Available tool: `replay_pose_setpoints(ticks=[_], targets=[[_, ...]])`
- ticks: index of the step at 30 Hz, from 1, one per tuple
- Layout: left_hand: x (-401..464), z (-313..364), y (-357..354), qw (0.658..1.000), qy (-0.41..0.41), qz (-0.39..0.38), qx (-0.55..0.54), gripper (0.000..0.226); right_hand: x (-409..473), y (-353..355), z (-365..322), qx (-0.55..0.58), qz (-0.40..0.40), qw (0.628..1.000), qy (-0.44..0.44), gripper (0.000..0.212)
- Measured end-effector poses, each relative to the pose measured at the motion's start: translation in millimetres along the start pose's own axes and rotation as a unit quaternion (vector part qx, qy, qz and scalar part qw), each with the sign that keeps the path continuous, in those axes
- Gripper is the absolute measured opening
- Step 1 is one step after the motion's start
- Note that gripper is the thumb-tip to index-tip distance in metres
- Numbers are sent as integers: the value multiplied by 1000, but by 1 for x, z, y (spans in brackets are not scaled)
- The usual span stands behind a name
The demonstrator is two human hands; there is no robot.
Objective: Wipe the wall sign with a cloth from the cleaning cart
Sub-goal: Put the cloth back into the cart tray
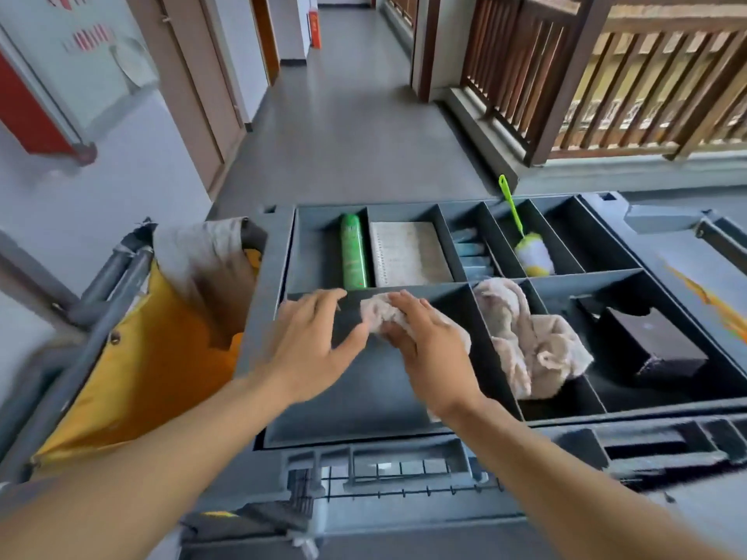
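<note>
The grey cleaning cart stands before me, its top tray split into compartments. Over the large front-left compartment my right hand is shut on a crumpled beige cloth, which sticks out past the fingers and at the wrist side. My left hand hovers just left of it, fingers spread, thumb close to the cloth, holding nothing. A second beige cloth lies bunched in the narrow compartment to the right. A wall sign with red marks hangs high on the left wall, blurred.
The back compartments hold a green spray can, a white notebook, blue items and a green-handled duster. A black block lies front right. A yellow bag hangs at the cart's left. Corridor floor, doors and a wooden railing lie ahead.
</note>
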State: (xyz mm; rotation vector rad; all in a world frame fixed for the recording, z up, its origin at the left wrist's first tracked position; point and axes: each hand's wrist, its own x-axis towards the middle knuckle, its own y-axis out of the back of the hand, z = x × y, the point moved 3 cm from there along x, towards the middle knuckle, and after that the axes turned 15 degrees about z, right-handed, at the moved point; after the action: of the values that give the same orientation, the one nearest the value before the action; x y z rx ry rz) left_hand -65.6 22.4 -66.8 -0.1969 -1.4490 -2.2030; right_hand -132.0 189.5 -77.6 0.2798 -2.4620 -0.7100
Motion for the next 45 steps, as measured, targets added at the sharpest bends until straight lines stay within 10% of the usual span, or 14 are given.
replay_pose_setpoints(ticks=[4,9,21,25,31,41,45], targets=[[-2,-16,-37,978,110,-116,-131,56,-9,-16,11,8,38,996,-74,29],[2,-14,-78,820,296,-291,-395,40,-3,-34,8,12,81,985,-154,30],[17,-12,-99,595,429,-277,-620,47,15,-29,31,136,84,966,-202,30],[22,-7,-90,555,440,-301,-639,35,20,-19,62,63,-45,925,-373,47],[16,-14,-88,630,439,-350,-536,34,9,-4,75,77,-61,938,-332,42],[10,-47,-81,780,480,-169,-364,37,3,8,86,-99,-10,961,-257,34],[2,-50,-75,907,365,-129,-168,51,-3,3,87,-180,-98,936,-286,20]])
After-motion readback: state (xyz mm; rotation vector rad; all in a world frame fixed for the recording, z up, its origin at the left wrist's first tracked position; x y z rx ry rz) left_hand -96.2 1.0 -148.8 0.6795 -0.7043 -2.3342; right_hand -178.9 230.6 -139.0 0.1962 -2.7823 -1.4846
